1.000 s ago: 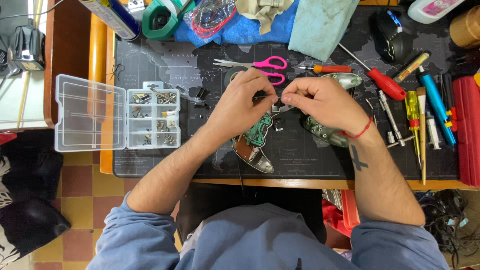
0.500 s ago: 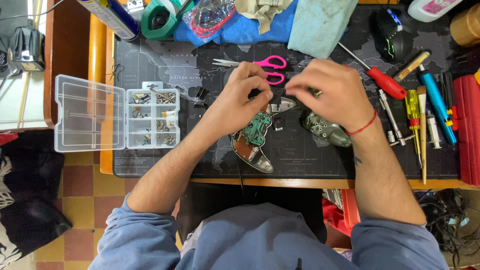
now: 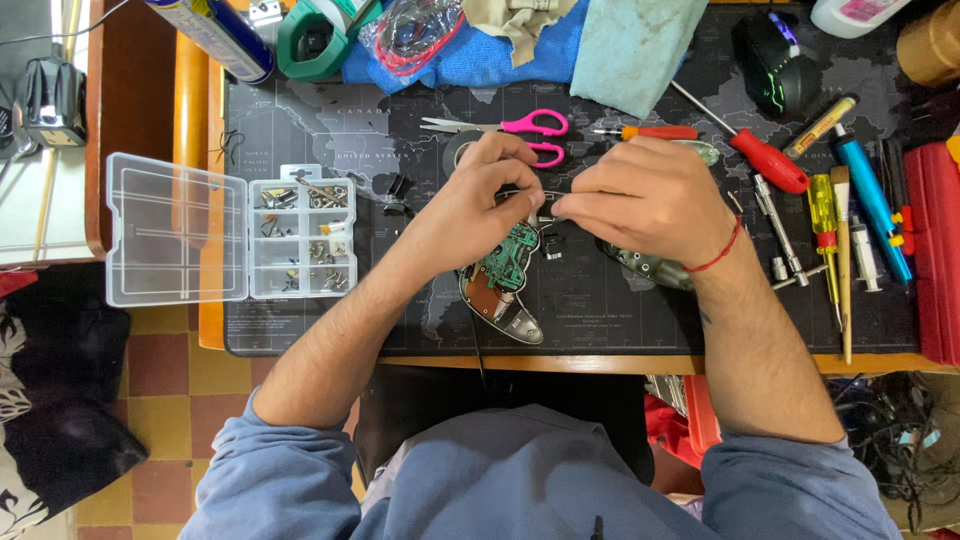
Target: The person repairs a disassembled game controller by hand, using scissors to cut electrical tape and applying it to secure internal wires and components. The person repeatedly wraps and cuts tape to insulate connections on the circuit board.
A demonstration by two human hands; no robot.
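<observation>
My left hand [image 3: 475, 205] and my right hand [image 3: 650, 195] meet above the middle of a black desk mat [image 3: 600, 310]. Their fingertips pinch a small dark part between them; what it is stays hidden by the fingers. Just below the hands lies an opened game controller shell with a green circuit board [image 3: 505, 275]. A second grey shell half [image 3: 655, 268] sits under my right wrist, which wears a red thread. Pink-handled scissors [image 3: 525, 128] lie just beyond the hands.
An open clear parts box [image 3: 225, 240] with several small screws sits at the left. Screwdrivers [image 3: 765, 160], a blue tool [image 3: 872, 205] and other tools lie at the right by a red case [image 3: 935, 250]. Cloths [image 3: 630, 45], a tape roll [image 3: 315, 40] and a mouse [image 3: 775, 60] line the far edge.
My right hand has shifted up and left, closer to my left hand. Both hands now hold the small part a little higher on the mat. The controller has not moved.
</observation>
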